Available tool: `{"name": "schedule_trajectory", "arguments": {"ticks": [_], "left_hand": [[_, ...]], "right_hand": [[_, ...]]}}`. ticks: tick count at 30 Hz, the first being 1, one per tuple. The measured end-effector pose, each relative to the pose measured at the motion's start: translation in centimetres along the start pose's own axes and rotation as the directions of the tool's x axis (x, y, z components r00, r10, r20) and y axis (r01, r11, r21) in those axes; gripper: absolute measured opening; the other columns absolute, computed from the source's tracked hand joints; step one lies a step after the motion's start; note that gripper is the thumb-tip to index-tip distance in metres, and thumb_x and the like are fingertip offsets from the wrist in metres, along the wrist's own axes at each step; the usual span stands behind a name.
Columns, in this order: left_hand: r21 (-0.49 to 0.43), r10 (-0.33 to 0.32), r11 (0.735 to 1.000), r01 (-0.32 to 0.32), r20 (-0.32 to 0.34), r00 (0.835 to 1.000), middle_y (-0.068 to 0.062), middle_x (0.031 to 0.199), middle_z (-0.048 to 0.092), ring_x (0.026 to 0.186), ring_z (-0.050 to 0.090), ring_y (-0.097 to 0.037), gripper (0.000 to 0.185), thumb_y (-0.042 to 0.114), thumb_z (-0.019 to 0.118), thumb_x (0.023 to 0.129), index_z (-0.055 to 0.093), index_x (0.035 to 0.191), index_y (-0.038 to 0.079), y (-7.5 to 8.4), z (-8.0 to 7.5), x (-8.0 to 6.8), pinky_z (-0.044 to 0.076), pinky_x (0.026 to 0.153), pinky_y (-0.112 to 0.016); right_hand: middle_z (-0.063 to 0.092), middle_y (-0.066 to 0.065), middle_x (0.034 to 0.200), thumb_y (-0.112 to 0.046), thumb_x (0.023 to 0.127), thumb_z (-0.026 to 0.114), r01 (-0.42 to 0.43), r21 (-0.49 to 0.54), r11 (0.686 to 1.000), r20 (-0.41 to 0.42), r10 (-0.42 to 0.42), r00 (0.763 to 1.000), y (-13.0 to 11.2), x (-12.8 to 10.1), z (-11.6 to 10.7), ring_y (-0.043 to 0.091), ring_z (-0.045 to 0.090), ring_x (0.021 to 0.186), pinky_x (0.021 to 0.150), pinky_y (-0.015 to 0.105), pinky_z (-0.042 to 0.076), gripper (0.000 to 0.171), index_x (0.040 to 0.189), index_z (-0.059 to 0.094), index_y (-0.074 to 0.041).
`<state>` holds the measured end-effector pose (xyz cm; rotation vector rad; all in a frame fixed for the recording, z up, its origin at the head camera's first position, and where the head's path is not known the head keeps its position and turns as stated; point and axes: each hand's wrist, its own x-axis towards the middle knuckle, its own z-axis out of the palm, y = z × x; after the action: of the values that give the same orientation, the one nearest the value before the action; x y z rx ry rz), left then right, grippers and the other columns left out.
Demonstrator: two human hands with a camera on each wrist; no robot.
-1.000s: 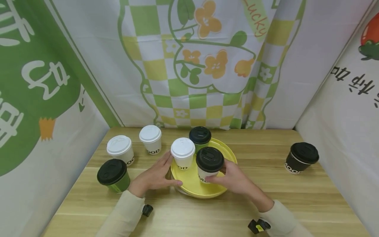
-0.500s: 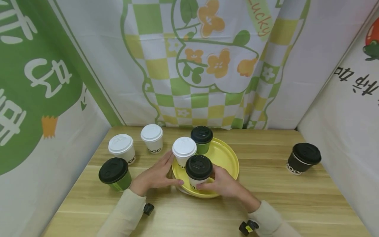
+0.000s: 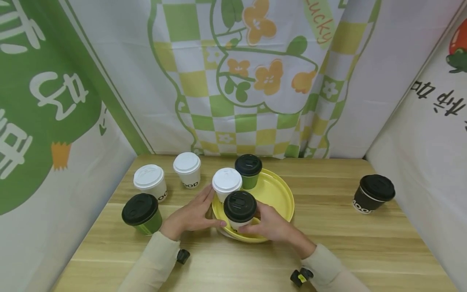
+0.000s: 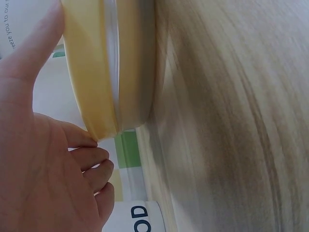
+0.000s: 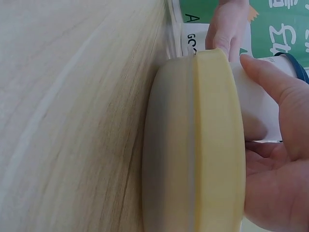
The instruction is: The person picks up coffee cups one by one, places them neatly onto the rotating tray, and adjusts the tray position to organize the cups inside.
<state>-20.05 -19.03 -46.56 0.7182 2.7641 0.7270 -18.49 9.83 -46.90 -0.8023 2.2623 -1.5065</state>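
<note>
A round yellow tray (image 3: 274,194) with a raised rim sits on a pale round base (image 4: 136,72). My right hand (image 3: 271,223) grips a white paper cup (image 5: 256,104) with a black lid (image 3: 240,206) at the tray's near left. Whether the cup's bottom touches the tray is hidden. My left hand (image 3: 191,213) rests against the tray's left rim, thumb and fingers spread along the edge. Just behind the held cup stands a white cup with a white lid (image 3: 227,179). A green cup with a black lid (image 3: 249,170) stands at the tray's back.
To the left on the wooden table (image 3: 321,178) stand two white-lidded cups, one nearer (image 3: 149,181) and one farther back (image 3: 187,168), plus a green black-lidded cup (image 3: 142,213). A black cup (image 3: 373,194) stands far right. Printed cloth (image 3: 255,134) hangs behind.
My right hand has shifted the black-lidded white cup leftward across the tray, close in front of the white-lidded cup. The left hand has kept its place at the rim.
</note>
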Motion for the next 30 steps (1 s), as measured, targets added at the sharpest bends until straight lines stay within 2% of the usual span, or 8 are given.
{"name": "schedule_trajectory", "arguments": {"ticks": [11, 16, 21, 30], "left_hand": [[0.008, 0.005, 1.000, -0.005, -0.005, 1.000, -0.025, 0.177, 0.005, 0.164, 0.012, -0.045, 0.126, 0.064, 0.078, 0.087, 0.007, 0.168, -0.003, 0.0, -0.1, 0.2, 0.023, 0.132, -0.061], [0.004, 0.038, 0.999, -0.038, -0.020, 0.999, -0.027, 0.176, 0.006, 0.164, 0.013, -0.046, 0.126, 0.061, 0.080, 0.087, 0.006, 0.168, -0.003, 0.0, 0.0, 0.3, 0.024, 0.131, -0.061], [0.007, 0.048, 0.999, -0.047, -0.029, 0.998, -0.027, 0.176, 0.006, 0.164, 0.014, -0.045, 0.127, 0.061, 0.080, 0.087, 0.005, 0.168, -0.002, -0.2, 0.2, 0.3, 0.025, 0.131, -0.061], [0.016, 0.038, 0.999, -0.038, -0.029, 0.999, -0.026, 0.176, 0.006, 0.163, 0.014, -0.046, 0.127, 0.062, 0.080, 0.087, 0.005, 0.168, -0.002, -0.4, 0.3, 0.3, 0.026, 0.130, -0.061]], "right_hand": [[0.062, -0.001, 0.150, -0.017, 0.086, 0.089, 0.032, -0.014, 0.999, 0.010, -0.032, 0.999, 0.1, 0.5, 0.1, 0.020, 0.056, 0.143, 0.122, 0.041, 0.046, 0.074, 0.151, 0.054, -0.018], [0.060, -0.001, 0.153, -0.020, 0.087, 0.089, 0.028, -0.063, 0.998, 0.019, -0.027, 0.999, 0.2, 0.2, -0.1, 0.021, 0.053, 0.147, 0.124, 0.044, 0.043, 0.076, 0.153, 0.052, -0.019], [0.058, 0.001, 0.156, -0.027, 0.085, 0.091, -0.012, -0.146, 0.989, 0.006, 0.013, 1.000, -0.1, -0.5, -0.8, 0.026, 0.051, 0.150, 0.126, 0.049, 0.041, 0.079, 0.154, 0.052, -0.018], [0.054, 0.021, 0.157, -0.034, 0.088, 0.088, -0.113, -0.230, 0.967, -0.102, 0.092, 0.990, -0.5, -3.3, -3.0, 0.042, 0.051, 0.147, 0.123, 0.056, 0.042, 0.084, 0.153, 0.048, 0.000]]}}
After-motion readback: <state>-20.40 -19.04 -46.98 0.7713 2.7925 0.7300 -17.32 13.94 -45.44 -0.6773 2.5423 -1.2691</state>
